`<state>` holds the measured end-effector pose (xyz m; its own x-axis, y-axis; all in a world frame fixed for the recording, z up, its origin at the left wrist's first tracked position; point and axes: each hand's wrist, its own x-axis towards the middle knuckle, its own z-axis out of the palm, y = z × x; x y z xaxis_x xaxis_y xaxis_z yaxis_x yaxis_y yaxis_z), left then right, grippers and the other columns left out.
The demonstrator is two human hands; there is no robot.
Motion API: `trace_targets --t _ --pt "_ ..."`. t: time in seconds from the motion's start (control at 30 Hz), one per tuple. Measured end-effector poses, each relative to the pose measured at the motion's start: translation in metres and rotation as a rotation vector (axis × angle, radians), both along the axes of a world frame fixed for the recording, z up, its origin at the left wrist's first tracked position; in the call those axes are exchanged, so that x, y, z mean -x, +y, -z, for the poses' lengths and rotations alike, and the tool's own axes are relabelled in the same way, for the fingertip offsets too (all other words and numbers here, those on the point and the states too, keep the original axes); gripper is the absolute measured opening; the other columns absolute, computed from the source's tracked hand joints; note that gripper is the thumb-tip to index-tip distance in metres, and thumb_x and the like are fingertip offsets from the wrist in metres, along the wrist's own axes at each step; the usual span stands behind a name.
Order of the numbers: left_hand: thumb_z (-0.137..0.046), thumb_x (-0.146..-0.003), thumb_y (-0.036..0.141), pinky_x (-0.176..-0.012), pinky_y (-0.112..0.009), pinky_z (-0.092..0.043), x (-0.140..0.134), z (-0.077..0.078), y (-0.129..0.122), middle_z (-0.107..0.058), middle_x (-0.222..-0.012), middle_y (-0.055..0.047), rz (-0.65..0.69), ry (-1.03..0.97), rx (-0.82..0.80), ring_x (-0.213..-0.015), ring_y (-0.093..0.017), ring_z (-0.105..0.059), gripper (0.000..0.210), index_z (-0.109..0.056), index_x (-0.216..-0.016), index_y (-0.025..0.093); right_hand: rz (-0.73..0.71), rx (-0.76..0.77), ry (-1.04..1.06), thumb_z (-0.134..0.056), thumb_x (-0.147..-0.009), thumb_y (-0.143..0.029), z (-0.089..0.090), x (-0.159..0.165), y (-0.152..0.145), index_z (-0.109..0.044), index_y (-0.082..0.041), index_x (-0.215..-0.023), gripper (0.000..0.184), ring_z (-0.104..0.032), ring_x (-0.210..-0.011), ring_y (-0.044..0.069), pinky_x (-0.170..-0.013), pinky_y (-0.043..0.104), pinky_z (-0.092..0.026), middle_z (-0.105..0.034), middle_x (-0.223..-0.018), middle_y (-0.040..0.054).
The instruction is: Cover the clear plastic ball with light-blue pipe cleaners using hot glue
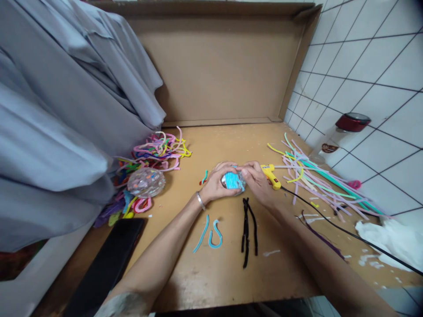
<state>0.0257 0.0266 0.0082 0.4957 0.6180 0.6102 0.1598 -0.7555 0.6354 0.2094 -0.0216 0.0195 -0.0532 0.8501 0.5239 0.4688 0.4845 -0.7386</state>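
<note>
My left hand (220,181), with a bangle on the wrist, is wrapped round a clear plastic bottle base (240,191), whose near face carries rows of light-blue pipe cleaner (233,180). The fingers of my right hand (257,179) are closed against the upper right of the blue rows, pinching the pipe cleaner there; its end is hidden. Below my hands lie two loose blue pipe cleaner pieces (216,237), one straight and one bent. Several black pipe cleaner strips (246,229) lie to their right. A yellow glue gun (271,177) rests just beyond my right hand.
Coloured pipe cleaners (158,149) heap at left beside a clear plastic piece (146,182) and a black phone (109,264). Long pipe cleaners (313,180), a red-lidded jar (343,132), white tissue (393,237) and the glue gun's cord (330,222) are at right. Cardboard (224,66) stands behind.
</note>
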Motion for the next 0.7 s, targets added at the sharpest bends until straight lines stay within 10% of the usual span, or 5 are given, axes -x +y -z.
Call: trace_targets --t 0.7 --pt "-0.084 -0.066 0.039 -0.105 -0.051 -0.045 -0.0011 -0.0017 0.0009 -0.065 -0.124 -0.011 0.024 -0.032 0.005 -0.119 -0.029 -0.059 0.045 -0.064 -0.101 0.022 0.001 0.09 0.013 -0.03 -0.095 -0.071 0.0089 -0.0002 0.007 -0.073 -0.028 -0.116 0.065 -0.048 -0.129 0.027 -0.111 0.048 -0.041 -0.055 -0.125 0.0118"
